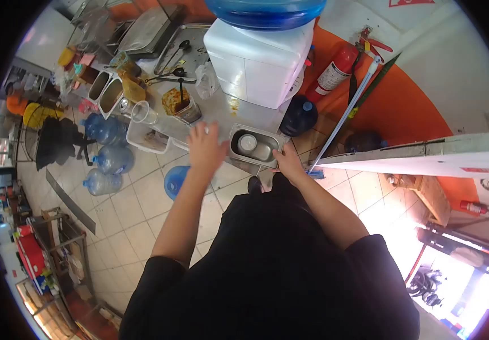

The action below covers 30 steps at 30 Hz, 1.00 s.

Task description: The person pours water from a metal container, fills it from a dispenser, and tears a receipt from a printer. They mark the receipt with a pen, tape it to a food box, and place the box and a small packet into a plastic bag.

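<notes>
A small rectangular steel food pan (265,154) sits at the front edge of the metal counter (256,117). Inside its left end is a small round container (247,143), pale in the middle. My right hand (287,162) grips the pan's near right rim, with the thumb over the edge. To the pan's left, my left hand (206,148) hovers with fingers spread, holding nothing. Just beyond that hand stands a clear square tub (188,115) with reddish-brown sauce smeared inside and a dark utensil handle (181,89) sticking up. A clear plastic cup (144,113) is farther left.
A white water dispenser (256,65) carrying a blue bottle (267,12) stands behind the pan. Ladles (179,72) and a large tray (196,42) lie farther back. Water jugs (108,129) are on the floor at left. A fire extinguisher (333,71) and a pole (346,113) are at right.
</notes>
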Tool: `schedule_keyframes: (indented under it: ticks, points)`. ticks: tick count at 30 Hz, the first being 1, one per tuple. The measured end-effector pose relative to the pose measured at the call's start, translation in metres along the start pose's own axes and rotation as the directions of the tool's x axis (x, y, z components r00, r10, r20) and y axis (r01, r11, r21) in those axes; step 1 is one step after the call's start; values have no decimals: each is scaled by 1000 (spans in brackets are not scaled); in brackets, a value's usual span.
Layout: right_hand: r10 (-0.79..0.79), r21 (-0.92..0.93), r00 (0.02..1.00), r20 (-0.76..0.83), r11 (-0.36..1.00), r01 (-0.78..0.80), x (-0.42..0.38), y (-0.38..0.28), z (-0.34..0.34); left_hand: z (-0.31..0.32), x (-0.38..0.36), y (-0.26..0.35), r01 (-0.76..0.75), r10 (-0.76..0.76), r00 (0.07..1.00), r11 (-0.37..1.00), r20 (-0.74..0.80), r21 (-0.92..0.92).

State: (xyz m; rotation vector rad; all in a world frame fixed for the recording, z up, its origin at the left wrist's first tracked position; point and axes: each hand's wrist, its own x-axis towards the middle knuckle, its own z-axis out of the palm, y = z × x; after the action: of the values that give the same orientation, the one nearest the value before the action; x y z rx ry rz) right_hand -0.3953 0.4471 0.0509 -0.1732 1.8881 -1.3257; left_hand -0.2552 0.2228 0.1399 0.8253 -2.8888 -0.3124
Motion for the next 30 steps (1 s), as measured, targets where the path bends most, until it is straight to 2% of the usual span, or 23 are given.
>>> schedule_keyframes:
  ticks: [1, 2, 4, 5, 7, 8, 10, 11, 13, 14, 16, 17, 18, 19, 20, 21, 22, 23, 25, 27, 28, 29, 30]
  points:
    - [15, 25, 1000, 17, 1000, -15, -8, -12, -1, 1, 3, -15, 65, -60, 995, 995, -80, 69]
    - [29, 49, 999, 34, 998, -31, -13, -20, -1, 3, 7, -27, 52, -46, 996, 996, -72, 72]
    - [60, 103, 995, 78, 992, -68, -12, -21, -3, 13, 16, -46, -72, 69, 992, 997, 109, 26]
    - [79, 144, 988, 133, 985, -98, -12, -22, -5, 25, 21, -55, -78, 74, 991, 997, 111, 26]
    - [96, 229, 983, 155, 965, -130, -12, -20, -7, 43, 27, -71, 42, -36, 962, 999, 269, -16]
    - [108, 309, 978, 181, 938, -161, -10, -18, -8, 37, 29, -73, 39, -34, 963, 999, 268, -12]
    - [125, 310, 972, 199, 933, -184, -4, -15, -11, 23, 31, -77, 159, -110, 962, 970, 251, -182]
    - [151, 306, 965, 216, 928, -213, -3, -12, -12, 6, 30, -68, 151, -104, 962, 973, 254, -175]
    - [158, 289, 962, 223, 932, -220, 1, -10, -14, -38, 23, -34, 186, -169, 982, 939, 80, -291]
    - [166, 254, 958, 234, 941, -225, 0, -7, -16, -47, 20, -21, 186, -165, 982, 940, 95, -286]
    - [173, 310, 950, 259, 917, -251, -3, -7, -18, -55, 16, 6, -89, 68, 996, 906, -64, -414]
    - [163, 360, 945, 285, 895, -263, -2, -9, -21, -50, 16, 20, -91, 71, 995, 905, -64, -417]
    - [152, 448, 942, 301, 849, -280, 0, -4, -22, -43, 15, 36, -176, 189, 982, 911, -2, -374]
    - [153, 448, 942, 299, 849, -280, 0, 0, -27, -35, 13, 49, -263, 301, 951, 905, 64, -335]
    - [155, 494, 939, 307, 817, -297, -2, -2, -30, -25, 12, 59, -265, 302, 951, 904, 63, -335]
    - [156, 541, 936, 315, 781, -312, -2, -2, -33, -10, 10, 67, -310, 343, 932, 922, 116, -234]
    - [154, 544, 937, 314, 780, -310, -1, -1, -35, 2, 9, 71, -357, 376, 910, 925, 173, -132]
    - [176, 521, 923, 341, 782, -341, 2, 3, -37, 11, 5, 72, -360, 379, 909, 924, 174, -129]
    - [193, 506, 912, 363, 781, -367, 4, -1, -38, 25, -4, 73, -361, 369, 929, 920, 28, -151]
    - [202, 196, 937, 286, 945, -263, 0, -18, -28, 30, -11, 62, -420, 424, 906, 902, 19, -105]
    - [138, 169, 971, 195, 971, -172, 0, -18, -18, 32, -14, 57, -410, 419, 907, 901, 41, -142]
    - [135, 178, 972, 191, 969, -169, 2, -15, -16, 33, -15, 52, -403, 419, 906, 898, 61, -176]
    - [88, 89, 983, 160, 991, -103, 7, -13, -15, 32, -15, 47, -416, 431, 900, 893, 60, -171]
